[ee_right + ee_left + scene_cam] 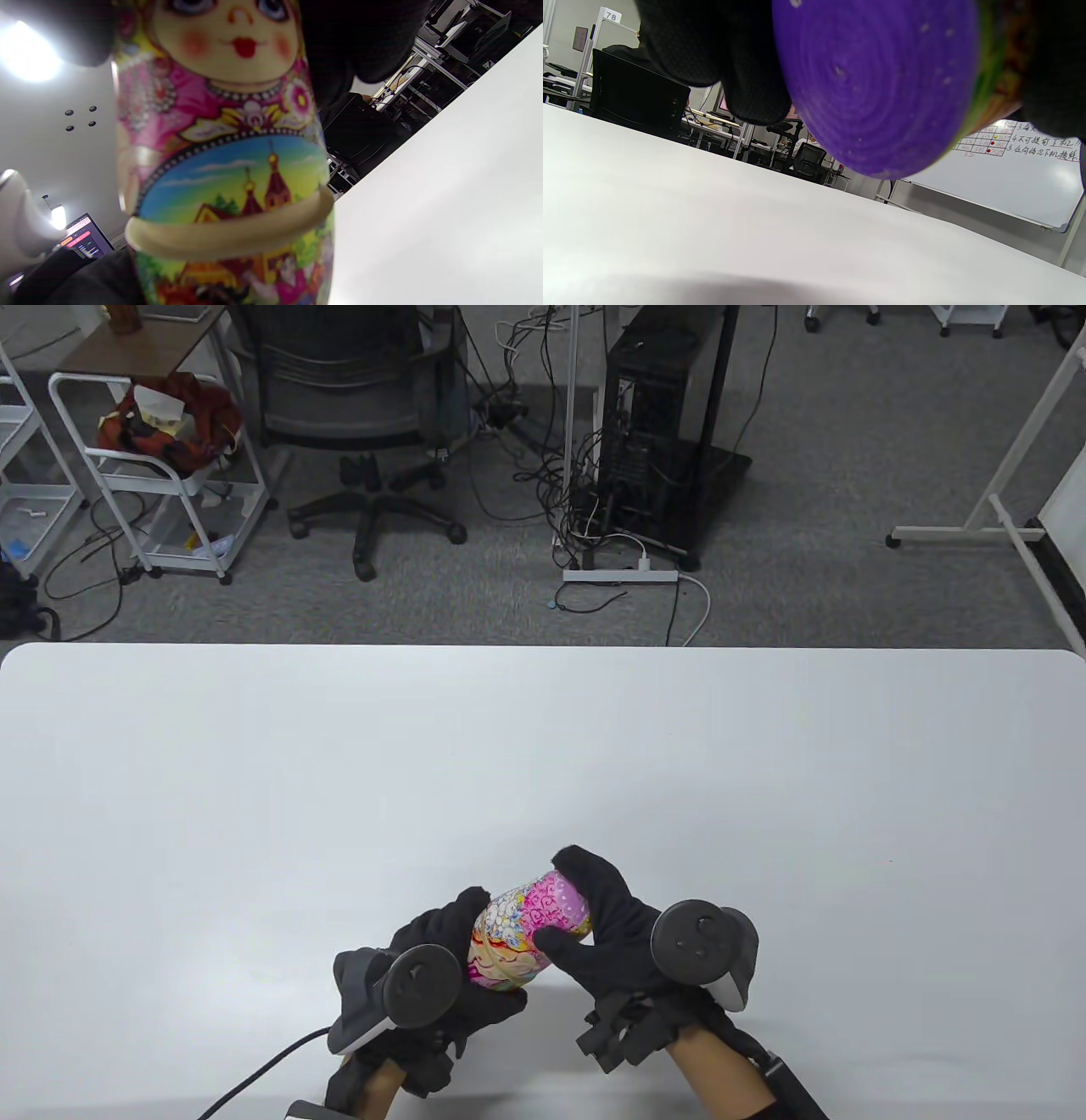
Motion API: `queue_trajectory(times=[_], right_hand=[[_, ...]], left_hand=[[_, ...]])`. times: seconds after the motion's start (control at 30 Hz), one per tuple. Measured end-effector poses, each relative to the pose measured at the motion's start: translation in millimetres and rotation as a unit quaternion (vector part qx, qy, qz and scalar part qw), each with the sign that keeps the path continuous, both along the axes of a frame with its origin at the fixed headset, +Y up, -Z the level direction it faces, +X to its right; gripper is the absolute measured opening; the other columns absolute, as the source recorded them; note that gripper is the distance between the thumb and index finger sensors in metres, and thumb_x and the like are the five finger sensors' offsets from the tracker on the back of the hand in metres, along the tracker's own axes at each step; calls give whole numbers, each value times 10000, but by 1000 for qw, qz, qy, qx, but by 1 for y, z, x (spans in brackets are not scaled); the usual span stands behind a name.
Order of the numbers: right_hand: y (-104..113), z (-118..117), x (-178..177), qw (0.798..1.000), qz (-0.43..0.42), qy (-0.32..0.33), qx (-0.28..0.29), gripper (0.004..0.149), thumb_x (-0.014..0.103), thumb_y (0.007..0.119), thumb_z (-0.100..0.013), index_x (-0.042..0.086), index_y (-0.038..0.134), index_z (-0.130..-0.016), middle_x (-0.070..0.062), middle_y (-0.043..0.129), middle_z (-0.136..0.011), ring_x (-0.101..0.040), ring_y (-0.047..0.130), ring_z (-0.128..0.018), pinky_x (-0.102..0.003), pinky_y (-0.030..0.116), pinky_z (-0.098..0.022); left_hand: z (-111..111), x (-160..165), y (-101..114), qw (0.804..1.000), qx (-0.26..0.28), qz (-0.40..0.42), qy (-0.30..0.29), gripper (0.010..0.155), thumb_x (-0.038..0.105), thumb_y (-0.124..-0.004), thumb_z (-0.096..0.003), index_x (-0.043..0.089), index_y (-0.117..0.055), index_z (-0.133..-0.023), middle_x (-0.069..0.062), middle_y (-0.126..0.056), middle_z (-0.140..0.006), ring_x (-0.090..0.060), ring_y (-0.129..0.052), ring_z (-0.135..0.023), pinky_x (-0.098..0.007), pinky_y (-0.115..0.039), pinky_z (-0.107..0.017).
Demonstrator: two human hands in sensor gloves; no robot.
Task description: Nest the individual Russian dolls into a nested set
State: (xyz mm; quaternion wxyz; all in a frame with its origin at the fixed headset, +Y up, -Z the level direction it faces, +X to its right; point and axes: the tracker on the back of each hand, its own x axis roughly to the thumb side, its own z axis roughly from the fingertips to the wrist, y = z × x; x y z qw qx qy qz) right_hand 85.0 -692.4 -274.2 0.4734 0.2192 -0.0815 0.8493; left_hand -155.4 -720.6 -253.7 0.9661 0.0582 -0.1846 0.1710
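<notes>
One large Russian doll (526,931), pink on top with a painted village scene, is held tilted just above the white table (543,763) near its front edge. My left hand (462,963) grips the doll's bottom half; its purple base (878,84) fills the left wrist view. My right hand (585,920) grips the doll's top half, whose face (231,38) shows in the right wrist view. There a bare wooden rim (229,235) shows at the seam between the two halves (237,262), which are slightly apart. Anything inside the doll is hidden.
Beyond the table's far edge are an office chair (356,415), a white cart (161,466), a black computer tower (662,432) and cables on grey carpet. A whiteboard (1009,178) shows in the left wrist view.
</notes>
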Motion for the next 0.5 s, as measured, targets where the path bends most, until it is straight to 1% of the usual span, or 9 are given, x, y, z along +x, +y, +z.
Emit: queue_trajectory(times=[0.03, 0.2, 0.27, 0.33, 0.43, 0.5], right_hand=[[0, 0, -1, 1000, 6, 5, -2, 787, 636, 752, -418, 331, 341, -1016, -129, 522, -1063, -345, 863, -817, -497, 760, -613], [-2, 2, -4, 1000, -7, -24, -12, 783, 638, 740, -426, 305, 350, -1017, -160, 534, -1043, -353, 897, -776, -489, 799, -573], [-5, 3, -7, 999, 0, -41, -28, 780, 648, 730, -430, 289, 362, -1017, -184, 556, -1018, -357, 920, -740, -485, 824, -537], [-7, 3, -8, 998, -4, -44, -41, 778, 646, 734, -428, 284, 373, -1015, -201, 565, -1002, -367, 928, -723, -487, 832, -523], [-8, 3, -8, 998, 1, -56, -41, 789, 655, 724, -428, 263, 370, -1014, -231, 574, -971, -366, 947, -686, -477, 856, -488], [-4, 6, -11, 998, 16, -62, -26, 793, 658, 716, -433, 253, 358, -1013, -250, 569, -953, -369, 951, -670, -477, 858, -476]], left_hand=[[0, 0, 0, 1000, 0, 1, -1, 1165, 825, -870, -253, 153, -385, -1072, -85, -760, -1005, -295, -899, -859, -547, -737, -677], [0, -2, 0, 1000, 0, 10, 4, 1166, 828, -866, -254, 145, -392, -1072, -93, -769, -994, -302, -907, -844, -550, -740, -671], [0, -2, -2, 1000, -12, 3, -3, 1171, 838, -855, -254, 136, -394, -1070, -103, -781, -978, -305, -921, -819, -552, -745, -664], [1, -1, -3, 1000, -14, 7, 0, 1170, 837, -854, -257, 124, -404, -1069, -118, -796, -962, -312, -933, -799, -560, -745, -659], [3, 3, -1, 1000, -12, 1, 5, 1173, 845, -846, -255, 111, -421, -1065, -129, -816, -939, -313, -953, -766, -559, -758, -643], [5, 5, 1, 1000, -2, -6, 11, 1173, 845, -845, -252, 101, -433, -1061, -136, -827, -929, -316, -964, -750, -560, -765, -634]])
